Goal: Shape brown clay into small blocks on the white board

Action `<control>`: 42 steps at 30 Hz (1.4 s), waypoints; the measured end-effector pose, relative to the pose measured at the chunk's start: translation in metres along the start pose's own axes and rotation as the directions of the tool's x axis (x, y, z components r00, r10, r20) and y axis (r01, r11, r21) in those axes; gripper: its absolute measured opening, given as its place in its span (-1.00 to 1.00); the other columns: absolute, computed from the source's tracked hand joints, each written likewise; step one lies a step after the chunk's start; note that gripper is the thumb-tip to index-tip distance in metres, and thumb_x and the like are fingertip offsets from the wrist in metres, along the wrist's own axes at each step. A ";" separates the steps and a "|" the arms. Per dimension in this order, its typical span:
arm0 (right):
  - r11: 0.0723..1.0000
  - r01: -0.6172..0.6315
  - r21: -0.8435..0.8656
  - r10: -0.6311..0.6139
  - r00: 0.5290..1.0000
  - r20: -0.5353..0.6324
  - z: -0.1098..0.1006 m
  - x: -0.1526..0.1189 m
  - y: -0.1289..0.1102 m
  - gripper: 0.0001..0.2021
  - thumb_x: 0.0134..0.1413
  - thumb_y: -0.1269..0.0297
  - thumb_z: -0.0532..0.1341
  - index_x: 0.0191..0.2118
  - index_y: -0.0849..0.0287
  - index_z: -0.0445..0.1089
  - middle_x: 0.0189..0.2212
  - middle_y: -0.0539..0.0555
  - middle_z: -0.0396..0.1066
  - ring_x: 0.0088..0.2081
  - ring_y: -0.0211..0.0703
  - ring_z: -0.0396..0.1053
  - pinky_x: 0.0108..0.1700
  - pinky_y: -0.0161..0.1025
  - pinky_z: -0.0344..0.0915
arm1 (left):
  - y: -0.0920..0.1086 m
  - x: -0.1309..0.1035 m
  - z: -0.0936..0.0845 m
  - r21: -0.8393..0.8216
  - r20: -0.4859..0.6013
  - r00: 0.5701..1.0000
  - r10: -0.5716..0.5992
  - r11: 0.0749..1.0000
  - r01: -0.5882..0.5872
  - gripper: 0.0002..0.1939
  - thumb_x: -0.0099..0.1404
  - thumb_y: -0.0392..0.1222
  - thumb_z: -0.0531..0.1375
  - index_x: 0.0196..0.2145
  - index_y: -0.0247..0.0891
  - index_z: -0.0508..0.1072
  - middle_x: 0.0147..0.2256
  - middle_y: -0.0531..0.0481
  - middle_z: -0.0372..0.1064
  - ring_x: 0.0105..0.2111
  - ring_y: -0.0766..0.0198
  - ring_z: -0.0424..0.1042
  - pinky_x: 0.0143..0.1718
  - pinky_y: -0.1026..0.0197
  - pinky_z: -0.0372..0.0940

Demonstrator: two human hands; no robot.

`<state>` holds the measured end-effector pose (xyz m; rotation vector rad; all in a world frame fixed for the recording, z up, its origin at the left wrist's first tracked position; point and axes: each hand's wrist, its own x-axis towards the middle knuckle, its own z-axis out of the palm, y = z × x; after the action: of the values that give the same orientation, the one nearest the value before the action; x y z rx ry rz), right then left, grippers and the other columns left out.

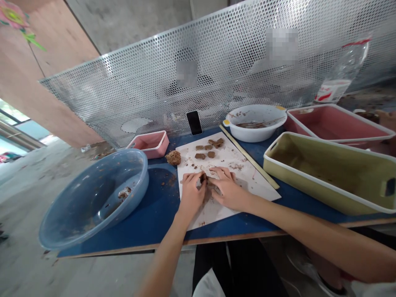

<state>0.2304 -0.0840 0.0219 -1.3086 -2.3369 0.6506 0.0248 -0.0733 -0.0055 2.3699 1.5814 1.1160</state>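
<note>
My left hand is closed around a small dark-brown lump of clay-like material, low over the white board. From the other side, the spread fingers of my right hand reach in, with fingertips at the lump. The hands hide much of it. Beyond them on the board lie several short brown pieces, among loose crumbs. A larger rough brown ball sits at the board's left edge.
A blue basin stands left, a small pink bin behind it. A phone leans on the perforated metal screen. Rightward are a wooden strip, a white basin, a green bin, a pink bin and a bottle.
</note>
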 end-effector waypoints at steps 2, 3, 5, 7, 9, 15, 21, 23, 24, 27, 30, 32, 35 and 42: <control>1.000 0.011 -0.003 -0.011 1.000 -0.003 0.002 0.001 0.002 -0.64 0.43 0.26 0.15 0.22 0.15 0.52 0.54 0.35 0.09 0.56 0.36 -0.10 0.44 0.36 0.12 | -0.001 0.000 0.001 -0.001 -0.004 1.000 0.001 1.000 -0.001 -0.72 0.49 -0.31 0.28 0.10 -0.17 0.64 -0.04 -0.14 0.67 0.02 -0.04 0.52 0.10 -0.07 0.48; 1.000 0.017 -0.003 -0.017 1.000 -0.003 0.002 0.001 0.002 -0.62 0.43 0.26 0.16 0.24 0.15 0.51 0.54 0.36 0.09 0.56 0.37 -0.10 0.44 0.36 0.12 | -0.001 0.000 0.001 -0.001 -0.005 1.000 0.000 1.000 0.000 -0.72 0.49 -0.32 0.28 0.10 -0.17 0.64 -0.03 -0.14 0.68 0.02 -0.04 0.52 0.11 -0.07 0.47; 1.000 0.027 -0.006 -0.027 1.000 -0.010 0.003 0.001 0.004 -0.61 0.43 0.24 0.17 0.25 0.14 0.52 0.54 0.35 0.10 0.55 0.37 -0.10 0.44 0.37 0.12 | -0.002 0.000 0.001 0.000 -0.006 1.000 -0.002 1.000 0.002 -0.73 0.49 -0.32 0.28 0.09 -0.18 0.64 -0.04 -0.15 0.68 0.02 -0.04 0.51 0.10 -0.06 0.47; 0.999 0.034 -0.013 -0.035 0.999 -0.032 0.004 0.001 0.005 -0.63 0.45 0.22 0.16 0.23 0.13 0.54 0.53 0.35 0.12 0.55 0.38 -0.08 0.44 0.36 0.11 | -0.002 0.000 0.001 0.002 -0.001 1.000 -0.003 1.000 0.003 -0.73 0.49 -0.32 0.28 0.09 -0.18 0.64 -0.05 -0.15 0.68 0.00 -0.03 0.51 0.09 -0.06 0.47; 0.999 0.045 -0.028 -0.047 0.997 -0.054 0.006 0.001 0.007 -0.65 0.46 0.22 0.15 0.20 0.12 0.56 0.51 0.35 0.14 0.54 0.39 -0.06 0.43 0.35 0.13 | -0.002 0.000 0.001 0.002 0.003 1.000 -0.001 1.000 0.001 -0.73 0.49 -0.32 0.28 0.08 -0.18 0.64 -0.05 -0.15 0.68 0.00 -0.04 0.51 0.08 -0.06 0.47; 0.995 0.077 -0.068 -0.084 0.991 -0.101 0.013 0.002 0.013 -0.65 0.45 0.25 0.15 0.18 0.14 0.56 0.50 0.37 0.14 0.53 0.39 -0.05 0.40 0.37 0.14 | 0.000 0.000 0.000 0.006 -0.001 1.000 -0.003 1.000 0.003 -0.73 0.49 -0.31 0.26 0.08 -0.16 0.65 -0.03 -0.14 0.68 0.01 -0.04 0.53 0.11 -0.07 0.47; 0.996 0.069 -0.055 -0.076 0.989 -0.128 0.014 0.002 0.014 -0.64 0.48 0.24 0.13 0.21 0.11 0.55 0.49 0.34 0.17 0.52 0.38 -0.03 0.41 0.36 0.13 | -0.001 0.001 0.001 0.012 -0.004 1.000 0.001 1.000 -0.001 -0.73 0.48 -0.31 0.27 0.07 -0.16 0.65 -0.05 -0.14 0.68 0.00 -0.04 0.53 0.10 -0.07 0.47; 0.998 0.050 -0.042 -0.054 0.993 -0.108 0.013 0.003 0.013 -0.62 0.46 0.24 0.15 0.24 0.12 0.53 0.49 0.34 0.16 0.52 0.37 -0.02 0.40 0.34 0.16 | -0.002 0.001 0.001 0.012 -0.005 1.000 0.005 1.000 -0.005 -0.73 0.48 -0.31 0.28 0.08 -0.17 0.65 -0.04 -0.15 0.68 0.00 -0.04 0.52 0.09 -0.07 0.47; 0.998 0.044 -0.036 -0.047 0.994 -0.096 0.013 0.003 0.012 -0.63 0.45 0.25 0.16 0.24 0.12 0.54 0.49 0.34 0.16 0.52 0.37 -0.02 0.40 0.34 0.17 | -0.002 0.001 0.001 0.013 -0.006 1.000 0.005 1.000 -0.004 -0.74 0.48 -0.31 0.28 0.08 -0.18 0.65 -0.04 -0.16 0.68 0.01 -0.04 0.52 0.09 -0.07 0.47; 0.999 0.037 -0.018 -0.038 0.995 -0.096 0.012 0.003 0.012 -0.68 0.45 0.23 0.16 0.13 0.11 0.59 0.50 0.32 0.16 0.53 0.39 -0.04 0.40 0.36 0.16 | -0.002 0.000 0.001 0.015 -0.002 1.000 0.000 1.000 0.000 -0.74 0.49 -0.29 0.28 0.09 -0.18 0.65 -0.03 -0.15 0.69 0.00 -0.05 0.52 0.08 -0.07 0.47; 1.000 0.011 -0.002 -0.011 0.992 -0.126 0.011 0.003 0.012 -0.71 0.47 0.20 0.14 0.05 0.09 0.61 0.50 0.30 0.18 0.52 0.37 -0.03 0.40 0.37 0.16 | -0.001 -0.001 0.000 0.012 -0.007 1.000 0.006 1.000 -0.006 -0.73 0.49 -0.29 0.28 0.09 -0.17 0.65 -0.04 -0.14 0.68 0.01 -0.05 0.52 0.08 -0.07 0.46; 1.000 -0.011 0.006 0.012 0.991 -0.133 0.010 0.004 0.012 -0.70 0.46 0.21 0.15 0.07 0.10 0.60 0.49 0.30 0.21 0.51 0.36 0.00 0.40 0.38 0.15 | 0.000 -0.001 -0.001 0.010 -0.016 1.000 0.016 1.000 -0.016 -0.73 0.49 -0.28 0.29 0.09 -0.17 0.65 -0.04 -0.14 0.68 0.01 -0.04 0.52 0.09 -0.06 0.46; 1.000 -0.026 0.016 0.028 0.991 -0.129 0.009 0.004 0.012 -0.68 0.44 0.23 0.15 0.13 0.12 0.58 0.47 0.33 0.22 0.50 0.37 0.03 0.41 0.38 0.13 | 0.002 -0.001 -0.003 0.005 -0.019 0.999 0.031 1.000 -0.031 -0.70 0.50 -0.25 0.28 0.14 -0.19 0.64 -0.05 -0.15 0.66 -0.02 -0.04 0.50 0.09 -0.06 0.45; 0.999 -0.031 0.033 0.034 0.992 -0.118 0.012 0.005 0.015 -0.69 0.44 0.22 0.17 0.11 0.11 0.60 0.49 0.32 0.20 0.50 0.42 0.01 0.37 0.41 0.17 | 0.002 -0.009 -0.006 0.198 -0.106 0.983 -0.153 0.965 0.171 -0.65 0.42 -0.41 0.15 -0.03 -0.27 0.72 -0.11 -0.23 0.56 -0.07 -0.05 0.48 0.12 -0.11 0.37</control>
<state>0.2318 -0.0748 0.0039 -1.3369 -2.2071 0.5998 0.0205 -0.0830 -0.0049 2.2851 1.9718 1.0875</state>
